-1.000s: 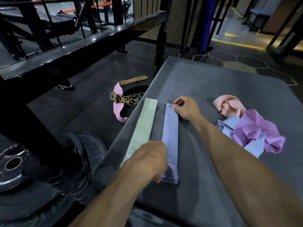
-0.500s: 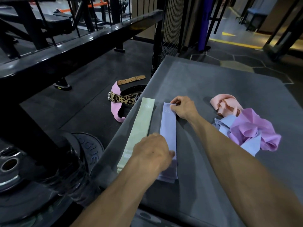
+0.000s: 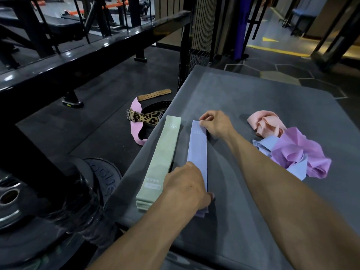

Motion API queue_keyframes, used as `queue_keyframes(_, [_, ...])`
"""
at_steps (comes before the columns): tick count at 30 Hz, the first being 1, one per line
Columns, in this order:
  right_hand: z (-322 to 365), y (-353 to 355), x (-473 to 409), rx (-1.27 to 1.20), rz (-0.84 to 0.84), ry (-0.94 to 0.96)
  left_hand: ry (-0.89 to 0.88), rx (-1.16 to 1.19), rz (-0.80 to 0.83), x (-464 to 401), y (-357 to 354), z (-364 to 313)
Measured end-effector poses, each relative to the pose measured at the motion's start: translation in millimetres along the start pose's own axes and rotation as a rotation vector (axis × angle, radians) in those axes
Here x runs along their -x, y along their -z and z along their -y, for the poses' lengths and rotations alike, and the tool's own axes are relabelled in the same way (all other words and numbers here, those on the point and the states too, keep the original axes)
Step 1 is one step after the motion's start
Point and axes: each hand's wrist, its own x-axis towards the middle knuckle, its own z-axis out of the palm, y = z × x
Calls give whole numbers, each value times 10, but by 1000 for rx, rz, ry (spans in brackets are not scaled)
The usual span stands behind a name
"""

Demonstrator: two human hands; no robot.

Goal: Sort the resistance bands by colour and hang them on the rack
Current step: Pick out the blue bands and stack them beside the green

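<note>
A flat stack of pale green bands (image 3: 162, 158) lies along the left side of the grey padded platform (image 3: 253, 94). Beside it lies a flat lavender-blue band (image 3: 197, 151). My right hand (image 3: 215, 124) pinches the far end of that blue band. My left hand (image 3: 186, 188) grips its near end, fingers curled over the edge. To the right sits a loose heap: a crumpled peach band (image 3: 265, 123), a purple band (image 3: 298, 152) and a light blue band (image 3: 263, 145) partly under the purple one.
A black steel rack beam (image 3: 97, 49) runs diagonally at upper left. Weight plates (image 3: 58, 191) stand against the platform's left side. Lifting belts, one pink and leopard print (image 3: 144, 117), lie on the black floor. A wire mesh panel (image 3: 200, 36) stands behind the platform.
Both hands stay on the ends of the blue band. My left hand has slid slightly toward its near end, and the band lies straighter beside the green stack.
</note>
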Motion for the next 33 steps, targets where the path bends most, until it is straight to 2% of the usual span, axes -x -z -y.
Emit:
queue_keyframes(12, [36, -25, 18, 50, -42, 13, -26, 23, -66, 30, -2, 38])
queue_keyframes(23, [-1, -16, 54, 156, -42, 127, -20, -27, -17, -2, -33, 34])
queue_keyframes(33, [11, -16, 54, 187, 27, 142, -38, -61, -22, 6, -56, 9])
